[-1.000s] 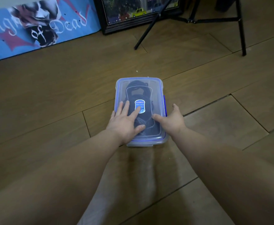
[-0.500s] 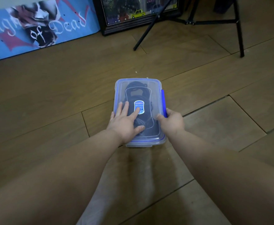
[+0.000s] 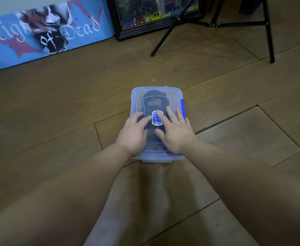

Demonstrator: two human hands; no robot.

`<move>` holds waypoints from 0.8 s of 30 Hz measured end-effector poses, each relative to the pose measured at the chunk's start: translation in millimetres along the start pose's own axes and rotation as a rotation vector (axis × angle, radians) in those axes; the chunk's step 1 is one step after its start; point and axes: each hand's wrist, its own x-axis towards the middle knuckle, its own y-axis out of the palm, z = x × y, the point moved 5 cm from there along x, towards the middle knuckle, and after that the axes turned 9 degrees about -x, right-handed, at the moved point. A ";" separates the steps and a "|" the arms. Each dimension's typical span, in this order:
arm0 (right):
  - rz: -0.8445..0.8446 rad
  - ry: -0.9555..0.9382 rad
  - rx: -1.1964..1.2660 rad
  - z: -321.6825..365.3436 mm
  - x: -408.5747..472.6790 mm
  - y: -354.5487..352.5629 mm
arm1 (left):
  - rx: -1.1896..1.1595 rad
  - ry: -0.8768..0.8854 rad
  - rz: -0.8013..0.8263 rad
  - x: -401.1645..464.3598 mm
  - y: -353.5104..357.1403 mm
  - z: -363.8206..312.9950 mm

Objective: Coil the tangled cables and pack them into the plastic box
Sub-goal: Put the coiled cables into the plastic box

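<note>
the plastic box (image 3: pixel 180 94) sat flat on the wooden floor, a clear rectangular tub with rounded corners and a clear lid (image 3: pixel 138 98) edged in blue on top. a blue clip (image 3: pixel 182 108) ran along its right side. dark coiled cables (image 3: pixel 154 99) lay inside, seen through the lid, under a small blue label (image 3: pixel 156 118).

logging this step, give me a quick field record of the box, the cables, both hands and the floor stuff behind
box: clear plastic box on the wooden floor
lid: lid on top, blue side clip
cables: dark cables inside, seen through lid
left hand: left hand flat on lid
right hand: right hand flat on lid, fingers spread
behind: skateboard deck, framed picture, black stand legs
</note>
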 end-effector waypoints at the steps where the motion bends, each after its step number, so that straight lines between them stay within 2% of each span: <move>1: 0.041 0.001 -0.024 -0.3 1.2 2.6 | -0.043 -0.004 -0.071 -0.3 -4.3 3.3; 3: 0.089 0.003 -0.068 0.9 3.0 6.8 | -0.091 -0.098 -0.170 0.6 -11.1 12.9; 4: 0.099 0.004 -0.091 1.8 2.8 8.2 | -0.139 -0.205 -0.181 1.2 -12.4 20.0; 7: 0.122 0.023 -0.117 2.0 3.2 6.8 | -0.449 -0.582 -0.106 -0.1 -5.5 43.2; 9: 0.141 0.028 -0.126 2.3 4.0 5.4 | -0.631 -0.706 -0.087 -2.4 -0.1 49.9; 11: 0.155 0.027 -0.131 3.9 4.2 4.1 | -0.681 -0.730 -0.131 -3.0 -2.8 51.5; 15: 0.159 0.027 -0.115 4.0 4.5 3.5 | -0.568 -0.697 -0.215 -0.8 -12.1 44.0; 24: 0.162 0.020 -0.099 4.8 4.8 3.5 | -0.705 -0.577 -0.257 2.6 -5.8 43.6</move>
